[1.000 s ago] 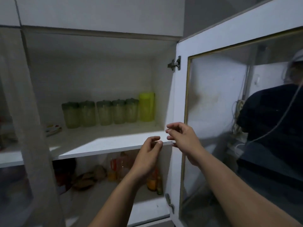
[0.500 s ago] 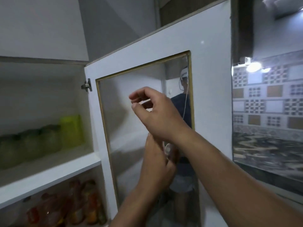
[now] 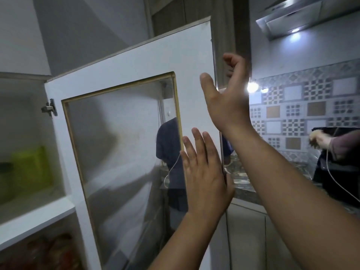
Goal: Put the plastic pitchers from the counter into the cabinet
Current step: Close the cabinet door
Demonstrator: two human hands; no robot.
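Note:
The white cabinet door point(image 3: 136, 67) with its glass pane stands open in front of me. My left hand point(image 3: 204, 172) lies flat against the door's free edge, fingers spread. My right hand point(image 3: 224, 98) is raised at that same edge higher up, thumb on the door's face and fingers curled past the edge, holding nothing. On the upper shelf point(image 3: 37, 217) at far left stands a yellow-green plastic pitcher point(image 3: 33, 168), with a darker green container point(image 3: 5, 178) partly cut off beside it.
Another person's hand and sleeve point(image 3: 331, 143) reach in at the right, over a dark appliance. A marbled counter point(image 3: 243, 182) runs below a patterned tile wall point(image 3: 292, 114). Bottles sit blurred on the lower shelf point(image 3: 42, 254). A range hood point(image 3: 292, 16) hangs top right.
My view has swung right, from the shelf to the open door. Both hands left the shelf's front edge and moved to the door's free edge, opening from a pinched pose.

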